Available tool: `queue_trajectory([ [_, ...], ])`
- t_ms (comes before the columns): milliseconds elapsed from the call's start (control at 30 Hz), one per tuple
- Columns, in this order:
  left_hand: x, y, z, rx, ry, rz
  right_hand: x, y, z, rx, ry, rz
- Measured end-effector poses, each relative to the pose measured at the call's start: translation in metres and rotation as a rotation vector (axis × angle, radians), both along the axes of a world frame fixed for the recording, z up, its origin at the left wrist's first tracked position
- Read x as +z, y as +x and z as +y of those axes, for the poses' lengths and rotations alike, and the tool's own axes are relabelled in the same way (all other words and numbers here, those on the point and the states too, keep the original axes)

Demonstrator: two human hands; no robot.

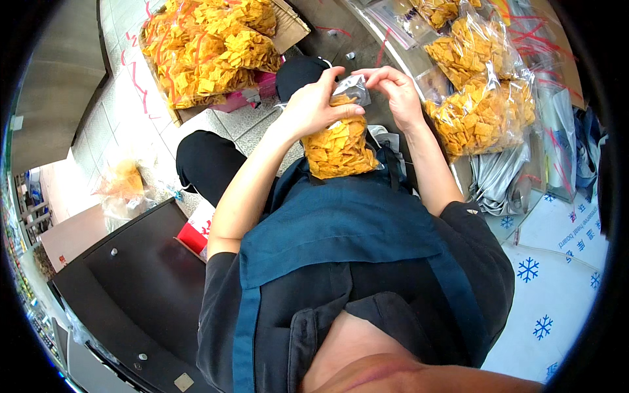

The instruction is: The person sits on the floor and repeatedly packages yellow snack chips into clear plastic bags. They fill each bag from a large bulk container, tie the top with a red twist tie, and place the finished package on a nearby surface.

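A clear plastic bag of orange-yellow chips rests upright on my lap, against the blue apron. My left hand grips the bag near its upper part, the thumb lying across the front. At the bag's top right corner, my right hand pinches the clear plastic edge between thumb and fingers. The chips fill the lower part, and the bag's top is loose clear film. Whether its mouth is sealed cannot be made out.
A cardboard box at upper left holds a large heap of chips under clear plastic. More bagged chips lie on a surface at right, above folded plastic bags. White boards with snowflakes stand lower right; a dark cabinet panel lower left.
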State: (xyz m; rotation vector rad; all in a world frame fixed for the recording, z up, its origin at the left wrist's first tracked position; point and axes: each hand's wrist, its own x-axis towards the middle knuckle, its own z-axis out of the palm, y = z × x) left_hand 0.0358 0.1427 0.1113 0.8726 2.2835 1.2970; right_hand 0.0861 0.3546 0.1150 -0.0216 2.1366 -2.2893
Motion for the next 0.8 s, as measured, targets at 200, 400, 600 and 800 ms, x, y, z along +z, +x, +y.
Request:
queue_trajectory([
  [200, -0.017, 0.001, -0.009, 0.120, 0.095, -0.157, -0.010, 0.034, -0.019, -0.147, 0.296, -0.079],
  [400, -0.016, 0.002, -0.010, 0.165, 0.113, -0.176, 0.008, 0.045, -0.051, -0.217, 0.627, -0.052],
  [600, -0.009, 0.005, -0.011, 0.182, 0.095, -0.179, 0.010, 0.040, -0.052, -0.230, 0.915, 0.126],
  [800, -0.007, 0.006, -0.013, 0.185, 0.107, -0.174, -0.015, 0.039, -0.043, -0.239, 0.497, -0.062],
])
